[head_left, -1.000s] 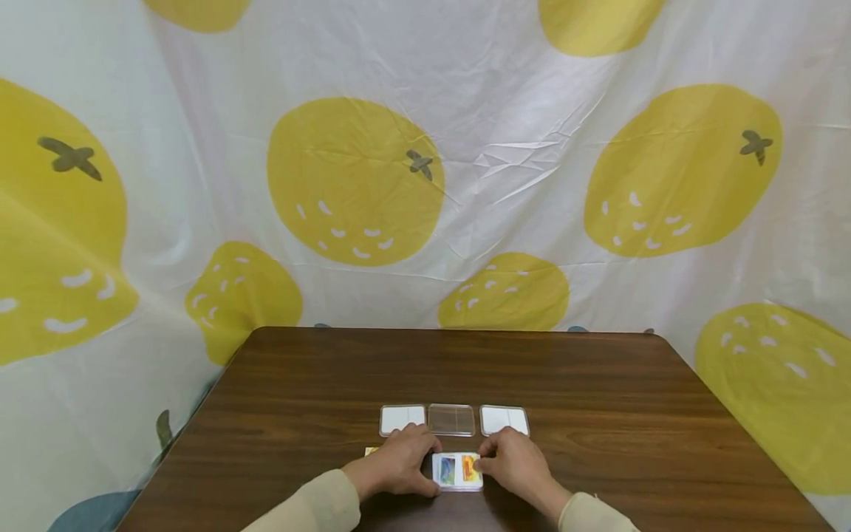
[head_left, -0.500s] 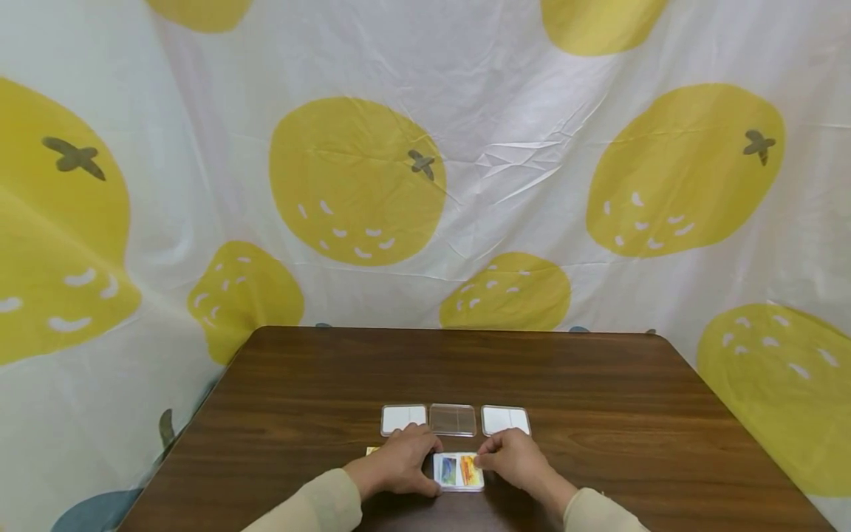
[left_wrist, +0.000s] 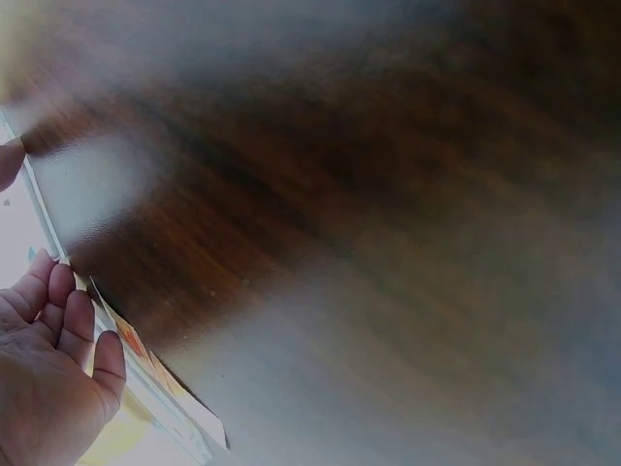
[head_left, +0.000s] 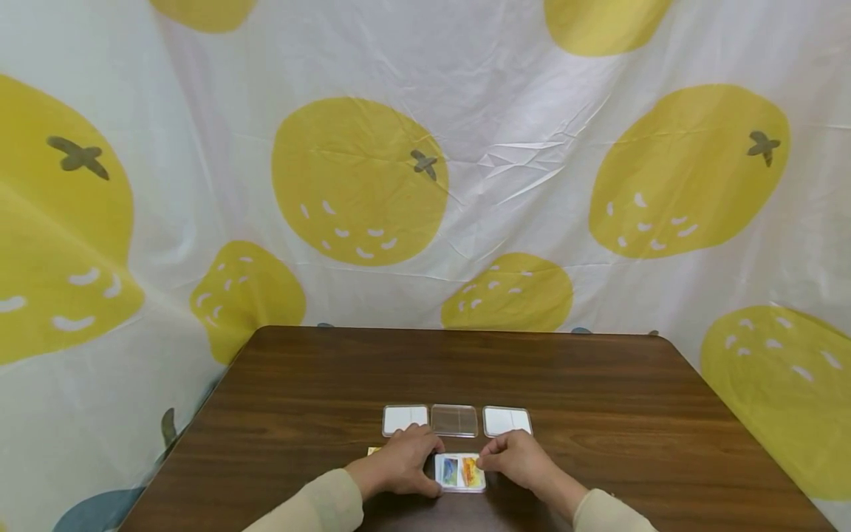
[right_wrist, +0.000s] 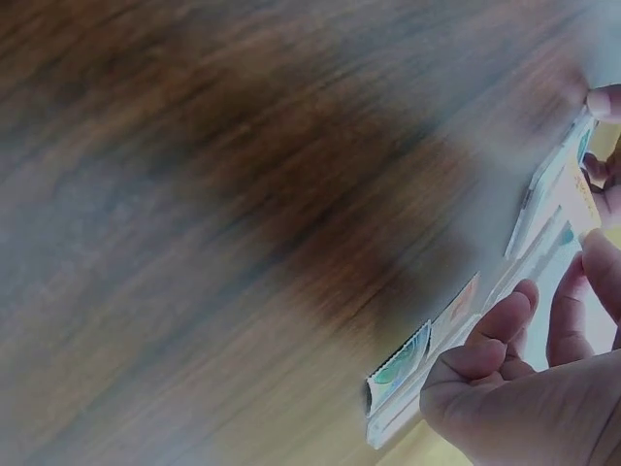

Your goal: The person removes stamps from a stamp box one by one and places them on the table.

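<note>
A small clear plastic case [head_left: 460,485] lies flat near the front of the table, showing a blue-green stamp [head_left: 450,471] on its left and an orange-yellow stamp [head_left: 472,473] on its right. My left hand [head_left: 404,459] grips the case's left side, thumb at the near corner and fingers at the far one. At the right edge, thumb and index finger of my right hand [head_left: 518,459] pinch the orange-yellow stamp, their tips covering part of it. In the right wrist view the left thumb [right_wrist: 606,102] presses the case's end.
Behind my hands, three clear cases stand in a row: a white-backed one [head_left: 404,419] left, a see-through one [head_left: 455,420] in the middle, another white-backed one [head_left: 507,421] right. A yellow stamp [head_left: 374,451] peeks out by my left wrist. A green stamp [right_wrist: 400,367] lies near my right hand.
My right fingertips have shifted slightly at the orange-yellow stamp, and more of its picture shows now. The left hand keeps its hold; the whole view has drifted a little.
</note>
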Demonstrator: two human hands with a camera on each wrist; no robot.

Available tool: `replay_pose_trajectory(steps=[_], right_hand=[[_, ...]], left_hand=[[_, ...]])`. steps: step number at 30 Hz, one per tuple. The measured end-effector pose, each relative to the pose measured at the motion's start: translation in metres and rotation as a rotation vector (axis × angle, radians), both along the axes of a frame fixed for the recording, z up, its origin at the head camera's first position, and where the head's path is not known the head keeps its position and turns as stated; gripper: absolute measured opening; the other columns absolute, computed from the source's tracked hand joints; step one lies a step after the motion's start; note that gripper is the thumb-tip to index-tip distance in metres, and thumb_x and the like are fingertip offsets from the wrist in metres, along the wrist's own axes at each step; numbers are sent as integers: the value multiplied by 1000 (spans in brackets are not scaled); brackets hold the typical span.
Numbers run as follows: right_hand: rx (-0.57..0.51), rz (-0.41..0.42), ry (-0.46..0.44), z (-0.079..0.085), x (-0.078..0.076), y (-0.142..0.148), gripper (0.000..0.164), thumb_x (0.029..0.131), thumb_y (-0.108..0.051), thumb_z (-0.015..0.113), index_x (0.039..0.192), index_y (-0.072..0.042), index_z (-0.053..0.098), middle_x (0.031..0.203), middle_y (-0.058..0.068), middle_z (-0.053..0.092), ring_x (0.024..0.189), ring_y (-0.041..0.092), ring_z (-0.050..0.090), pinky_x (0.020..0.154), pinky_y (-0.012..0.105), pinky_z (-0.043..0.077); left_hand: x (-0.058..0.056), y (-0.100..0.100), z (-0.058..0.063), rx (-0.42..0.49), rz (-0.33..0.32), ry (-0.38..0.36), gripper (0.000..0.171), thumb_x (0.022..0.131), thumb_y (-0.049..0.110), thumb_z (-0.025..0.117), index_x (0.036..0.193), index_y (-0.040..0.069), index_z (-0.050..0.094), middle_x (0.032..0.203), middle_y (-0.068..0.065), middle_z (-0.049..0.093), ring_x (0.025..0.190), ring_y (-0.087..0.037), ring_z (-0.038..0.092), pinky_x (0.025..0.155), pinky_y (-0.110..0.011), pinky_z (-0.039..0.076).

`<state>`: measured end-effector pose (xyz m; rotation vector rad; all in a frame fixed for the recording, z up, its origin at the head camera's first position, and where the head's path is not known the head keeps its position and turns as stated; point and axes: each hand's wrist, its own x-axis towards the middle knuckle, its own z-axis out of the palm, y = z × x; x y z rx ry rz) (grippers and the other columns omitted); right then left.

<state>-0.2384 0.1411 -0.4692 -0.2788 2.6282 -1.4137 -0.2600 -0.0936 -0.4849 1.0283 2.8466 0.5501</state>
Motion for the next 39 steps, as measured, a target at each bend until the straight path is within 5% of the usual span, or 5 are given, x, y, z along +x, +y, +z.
replay_pose_trajectory(steps=[39], right_hand=[[22,42,-136,2,25,3,12,82,-15,78,82,-4,73,84,-2,66,81,17,51,70,33,38]], left_hand=[[0,0,0,11,-5,-6,42,67,40,85,98,19,64,94,12,52,90,-6,45,76,-28,37]])
